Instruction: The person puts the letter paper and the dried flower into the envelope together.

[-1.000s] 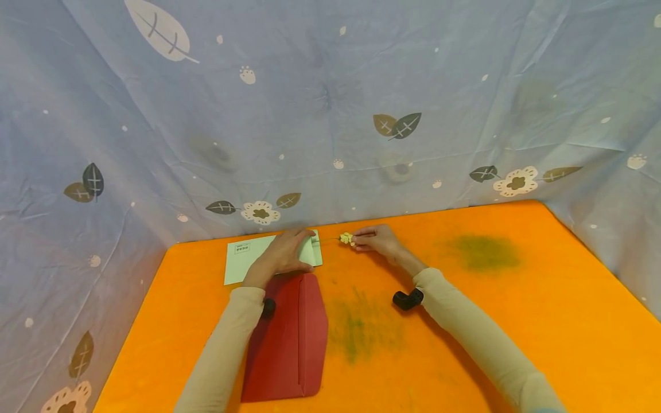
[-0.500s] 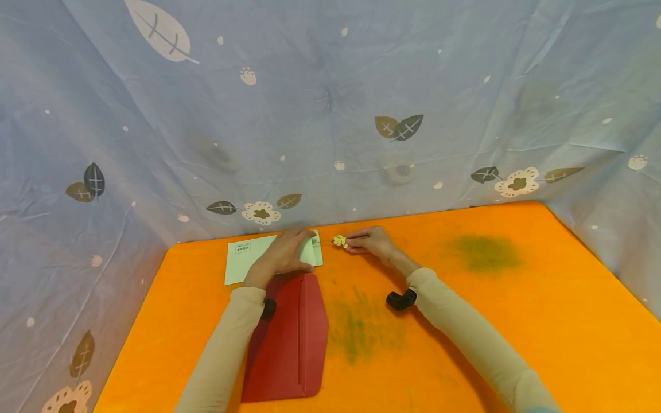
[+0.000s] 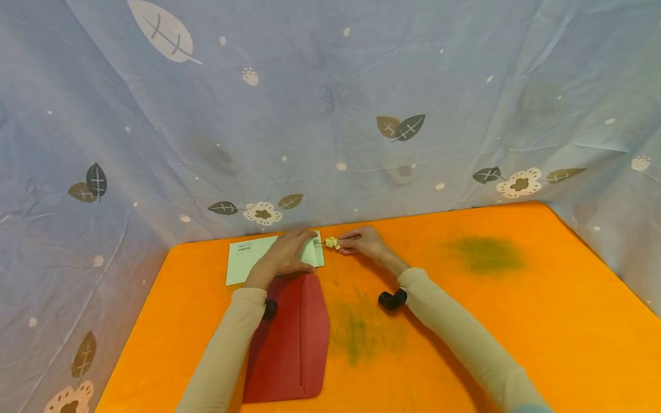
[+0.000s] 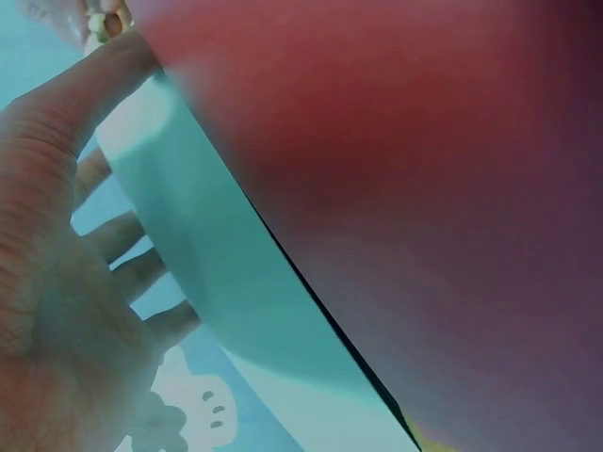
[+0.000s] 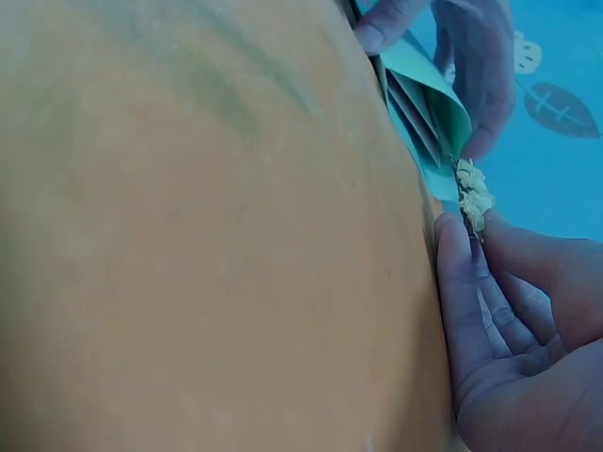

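A pale green envelope [image 3: 242, 269] lies near the back edge of the table, its open end facing right. My left hand [image 3: 283, 252] grips it across that end, thumb on the near edge and fingers on the far one. In the right wrist view the envelope's mouth [image 5: 443, 104] bulges apart, with layered paper edges inside. My right hand [image 3: 369, 244] pinches a small yellow flower sprig [image 3: 331, 242] by its blossom end, close to the mouth. The thin stem points left into the envelope, its tip hidden.
A red envelope [image 3: 279, 338] lies in front of the green one, beneath my left wrist, with its flap to the right. The orange table [image 3: 439, 350] has green smudges. Patterned grey-blue cloth [image 3: 320, 115] stands along the back and sides.
My right hand has moved left with the flower sprig, and more of the stem is inside the green envelope. The left hand has kept its place.
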`<act>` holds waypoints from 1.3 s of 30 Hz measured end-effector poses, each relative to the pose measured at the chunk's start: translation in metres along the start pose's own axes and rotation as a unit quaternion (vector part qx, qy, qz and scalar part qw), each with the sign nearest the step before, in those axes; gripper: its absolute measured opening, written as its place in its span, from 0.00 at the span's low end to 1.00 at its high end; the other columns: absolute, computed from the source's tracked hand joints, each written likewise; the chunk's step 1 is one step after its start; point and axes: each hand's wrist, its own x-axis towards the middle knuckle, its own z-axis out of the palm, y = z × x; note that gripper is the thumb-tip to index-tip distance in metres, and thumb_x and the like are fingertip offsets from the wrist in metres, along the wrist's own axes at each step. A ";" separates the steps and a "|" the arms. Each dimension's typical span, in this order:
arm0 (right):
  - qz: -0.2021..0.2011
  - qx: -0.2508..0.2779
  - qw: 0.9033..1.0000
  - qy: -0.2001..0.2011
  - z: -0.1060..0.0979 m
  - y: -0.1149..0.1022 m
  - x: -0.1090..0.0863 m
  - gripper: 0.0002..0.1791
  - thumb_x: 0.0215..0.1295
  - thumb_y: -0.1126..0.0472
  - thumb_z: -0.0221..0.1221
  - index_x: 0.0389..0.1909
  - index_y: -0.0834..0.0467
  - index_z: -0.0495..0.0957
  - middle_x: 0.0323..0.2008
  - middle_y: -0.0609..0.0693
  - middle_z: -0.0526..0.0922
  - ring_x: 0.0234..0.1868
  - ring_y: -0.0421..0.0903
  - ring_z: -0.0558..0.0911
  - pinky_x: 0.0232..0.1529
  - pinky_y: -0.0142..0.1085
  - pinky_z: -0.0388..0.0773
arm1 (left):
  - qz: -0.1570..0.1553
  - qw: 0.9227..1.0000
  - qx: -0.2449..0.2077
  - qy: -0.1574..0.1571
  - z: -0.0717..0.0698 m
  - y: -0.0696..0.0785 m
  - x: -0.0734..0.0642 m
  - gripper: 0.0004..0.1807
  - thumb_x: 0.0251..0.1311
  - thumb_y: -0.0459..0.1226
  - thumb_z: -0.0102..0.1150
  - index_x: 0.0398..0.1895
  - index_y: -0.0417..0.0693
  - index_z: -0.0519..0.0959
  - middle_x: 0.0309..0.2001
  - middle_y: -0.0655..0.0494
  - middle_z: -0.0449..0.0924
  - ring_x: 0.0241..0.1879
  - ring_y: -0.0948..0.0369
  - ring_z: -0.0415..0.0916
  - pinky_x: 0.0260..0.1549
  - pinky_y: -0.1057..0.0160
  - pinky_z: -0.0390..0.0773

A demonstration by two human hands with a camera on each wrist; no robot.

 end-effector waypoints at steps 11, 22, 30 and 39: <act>-0.009 -0.046 0.999 -0.004 0.018 -0.005 0.009 0.13 0.66 0.70 0.60 0.48 0.74 0.80 0.41 0.67 0.85 0.34 0.49 0.88 0.38 0.37 0.83 | -0.001 1.000 0.008 -0.005 0.000 0.000 0.001 0.47 0.42 0.51 0.79 0.66 0.47 0.68 0.63 0.46 0.71 0.59 0.47 0.69 0.61 0.45 0.66; -0.015 -0.055 0.998 -0.010 0.026 -0.007 0.010 0.12 0.67 0.71 0.59 0.47 0.74 0.80 0.40 0.67 0.85 0.33 0.49 0.88 0.37 0.38 0.84 | 0.003 1.000 0.003 -0.001 0.000 0.001 0.002 0.47 0.41 0.51 0.79 0.65 0.46 0.69 0.62 0.46 0.71 0.59 0.47 0.69 0.61 0.45 0.66; 0.020 0.051 0.998 -0.009 0.020 -0.010 0.003 0.18 0.73 0.69 0.52 0.57 0.78 0.72 0.51 0.72 0.79 0.47 0.55 0.85 0.45 0.38 0.82 | 0.001 1.000 0.003 -0.006 0.000 0.000 0.002 0.47 0.42 0.51 0.79 0.66 0.47 0.69 0.63 0.46 0.70 0.61 0.47 0.68 0.62 0.45 0.65; 0.036 0.079 0.996 -0.019 0.015 -0.019 -0.011 0.22 0.77 0.66 0.45 0.64 0.77 0.64 0.61 0.73 0.71 0.63 0.63 0.73 0.57 0.44 0.75 | 0.002 1.000 0.004 -0.004 -0.001 0.000 0.000 0.46 0.42 0.51 0.79 0.66 0.45 0.69 0.64 0.45 0.70 0.61 0.47 0.68 0.62 0.45 0.65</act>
